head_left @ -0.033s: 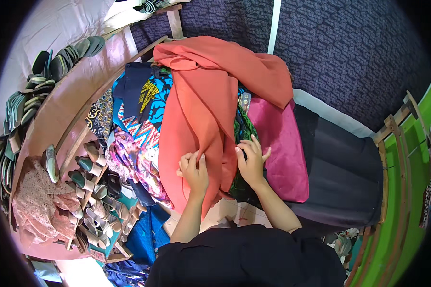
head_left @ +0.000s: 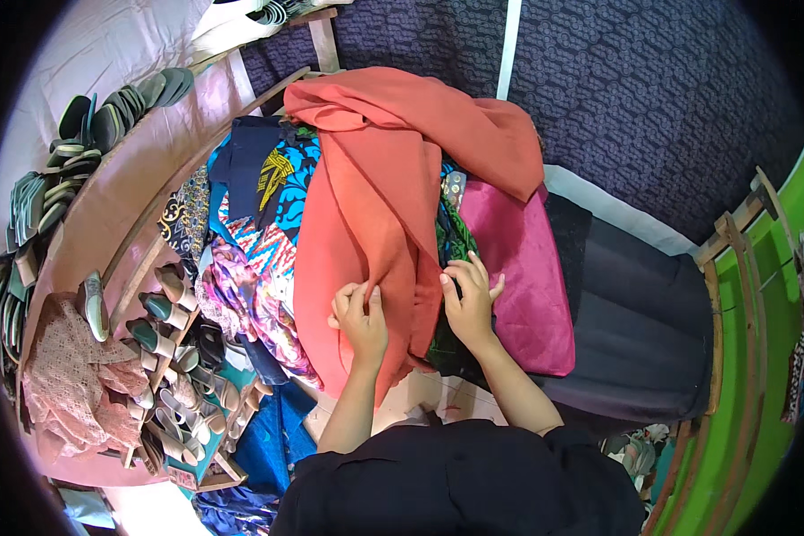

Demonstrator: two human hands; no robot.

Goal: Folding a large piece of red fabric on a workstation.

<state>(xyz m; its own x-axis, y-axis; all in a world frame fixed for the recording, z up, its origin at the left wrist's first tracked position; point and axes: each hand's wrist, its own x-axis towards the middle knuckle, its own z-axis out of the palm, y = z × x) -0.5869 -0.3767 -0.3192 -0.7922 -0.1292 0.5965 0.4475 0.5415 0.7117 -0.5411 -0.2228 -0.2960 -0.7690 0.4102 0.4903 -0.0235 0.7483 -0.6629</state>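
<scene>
A large coral cloth (head_left: 339, 214) lies loosely draped and folded over a heap of fabrics in front of me. My left hand (head_left: 359, 326) pinches a fold near the cloth's lower middle between thumb and forefinger, the other fingers curled. At the cloth's right edge, my right hand (head_left: 470, 304) has thumb and forefinger together on the fabric, with its remaining fingers spread. Just beyond that hand is a folded magenta cloth (head_left: 527, 277). Green-and-black patterned fabric (head_left: 456, 232) shows between the coral and magenta pieces.
Left of the heap are a blue print cloth (head_left: 299, 192) and a purple floral cloth (head_left: 241, 295). Heeled shoes (head_left: 183, 420) crowd a rack at lower left, beside a beige lace cloth (head_left: 71, 375). Dark grey fabric (head_left: 643, 330) covers the right side, near wooden rails (head_left: 750, 313).
</scene>
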